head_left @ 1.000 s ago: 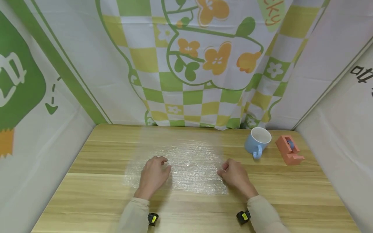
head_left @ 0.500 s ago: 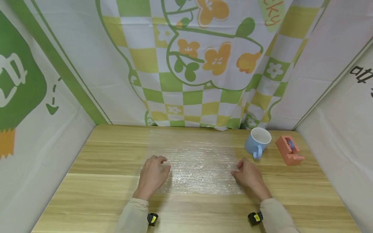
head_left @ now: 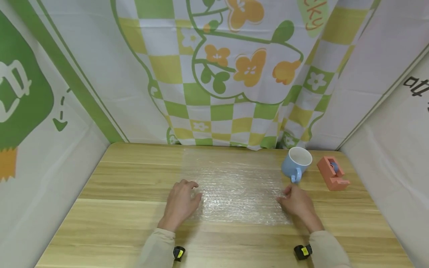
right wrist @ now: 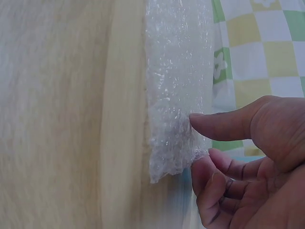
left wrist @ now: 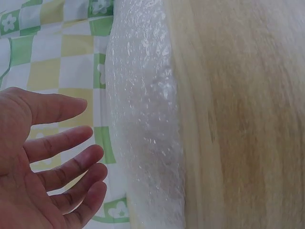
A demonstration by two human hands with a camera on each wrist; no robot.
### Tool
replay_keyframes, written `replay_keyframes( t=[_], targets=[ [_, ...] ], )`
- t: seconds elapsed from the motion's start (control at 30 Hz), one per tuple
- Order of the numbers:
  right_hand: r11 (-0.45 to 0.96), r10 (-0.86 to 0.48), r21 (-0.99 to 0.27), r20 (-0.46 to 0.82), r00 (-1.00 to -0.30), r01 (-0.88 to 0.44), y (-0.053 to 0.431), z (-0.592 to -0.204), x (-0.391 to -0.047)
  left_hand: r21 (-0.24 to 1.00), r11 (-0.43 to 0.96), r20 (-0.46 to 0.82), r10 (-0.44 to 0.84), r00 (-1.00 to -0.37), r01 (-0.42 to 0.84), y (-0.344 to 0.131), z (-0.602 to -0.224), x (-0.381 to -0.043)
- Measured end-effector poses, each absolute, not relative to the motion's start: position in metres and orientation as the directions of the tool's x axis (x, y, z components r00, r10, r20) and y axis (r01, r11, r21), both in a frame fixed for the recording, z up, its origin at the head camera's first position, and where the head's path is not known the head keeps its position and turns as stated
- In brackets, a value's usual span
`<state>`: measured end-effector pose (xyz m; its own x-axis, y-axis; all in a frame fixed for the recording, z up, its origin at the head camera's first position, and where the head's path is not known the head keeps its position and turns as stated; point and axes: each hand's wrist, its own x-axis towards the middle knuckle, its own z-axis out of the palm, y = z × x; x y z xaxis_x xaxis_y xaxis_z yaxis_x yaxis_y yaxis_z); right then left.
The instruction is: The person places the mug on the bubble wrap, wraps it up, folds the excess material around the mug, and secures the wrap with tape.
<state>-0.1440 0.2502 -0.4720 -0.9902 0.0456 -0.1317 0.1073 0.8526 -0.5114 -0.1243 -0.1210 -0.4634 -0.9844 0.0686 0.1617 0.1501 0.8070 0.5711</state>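
Observation:
A clear sheet of bubble wrap (head_left: 234, 190) lies flat over the middle of the wooden table, its surface glinting. At its right edge my right hand (head_left: 298, 204) pinches the sheet, with the thumb (right wrist: 221, 125) above and curled fingers (right wrist: 207, 179) below, as the right wrist view shows. My left hand (head_left: 181, 203) is held over the left part of the sheet, fingers spread and gently bent. Nothing is between those fingers in the left wrist view, where the bubble wrap (left wrist: 145, 114) is beyond the fingertips.
A blue mug (head_left: 295, 165) with a white inside stands behind my right hand, close to the sheet's right edge. Farther right sits a coral tape dispenser (head_left: 332, 174). A checked, flowered curtain (head_left: 234, 111) hangs along the back edge of the wooden table (head_left: 110, 223).
The bubble wrap has slid to the right along with my right hand. My left hand stayed nearly in place, then shifted slightly right. Mug and tape dispenser have not moved.

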Motion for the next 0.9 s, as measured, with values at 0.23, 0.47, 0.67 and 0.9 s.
replay_keyframes(
  t=[0.23, 0.47, 0.67, 0.9],
  targets=[
    [0.853, 0.055, -0.505, -0.165, -0.985, 0.132, 0.26, -0.471, -0.143, 0.551, 0.819, 0.135, 0.099, -0.986, 0.158, -0.117, -0.465, -0.122],
    [0.841, 0.1, -0.52, -0.125, -0.987, 0.151, 0.27, -0.465, -0.143, 0.514, 0.836, 0.123, 0.153, -0.981, 0.194, -0.113, -0.467, -0.119],
    [0.823, 0.189, -0.542, -0.024, -0.982, 0.171, 0.276, -0.459, -0.146, 0.489, 0.846, 0.091, 0.193, -0.977, 0.213, -0.112, -0.472, -0.117],
    [0.757, 0.259, -0.628, 0.033, -0.965, 0.182, 0.277, -0.456, -0.156, 0.461, 0.862, 0.045, 0.214, -0.976, 0.211, -0.109, -0.477, -0.117]
  ],
)
